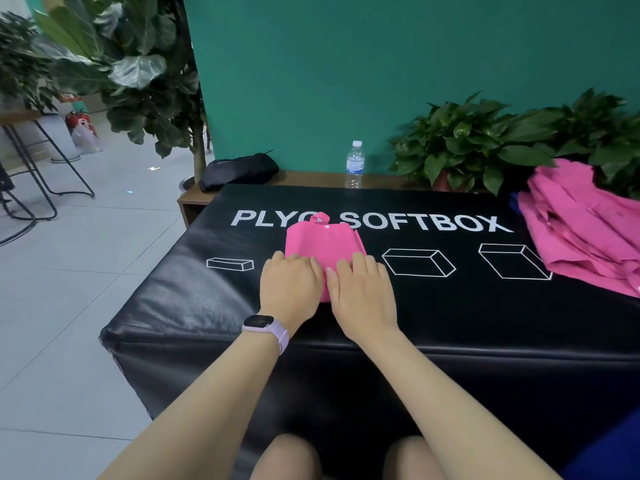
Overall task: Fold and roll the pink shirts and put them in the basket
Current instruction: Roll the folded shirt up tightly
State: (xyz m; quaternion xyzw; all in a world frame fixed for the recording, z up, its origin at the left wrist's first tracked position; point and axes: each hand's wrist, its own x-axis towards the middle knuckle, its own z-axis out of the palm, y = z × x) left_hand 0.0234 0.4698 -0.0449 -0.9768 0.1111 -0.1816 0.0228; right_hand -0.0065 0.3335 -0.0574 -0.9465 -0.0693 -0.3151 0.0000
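Surface: a black padded box (450,306) with white lettering and box outlines printed on its top, set on a pale tiled floor (69,289) against a green wall (381,64).
Knees: two bare knees at the bottom edge, nearer than both hands.
Left hand (291,282): palm down, fingers spread flat, pressing on the near left part of the folded shirt; a lilac watch (266,327) sits on its wrist.
Right hand (363,292): palm down and flat, just beside the left hand, thumbs almost meeting, pressing the near right part of the same shirt; nothing is gripped by either.
Folded pink shirt (323,242): a narrow folded strip under both hands, running away from the fingertips, its collar and a small button at the far end, overlapping the white lettering.
Pink shirt pile (585,230): loose heap well to the right of the right hand, on the far right part of the surface.
Water bottle (354,164): upright beyond the fingertips, on a wooden ledge behind the surface.
Black bag (239,171): on that ledge, beyond and left of the left hand.
Potted plants (485,140): beyond the right hand, against the wall.
Leafy tree (138,64): far left.
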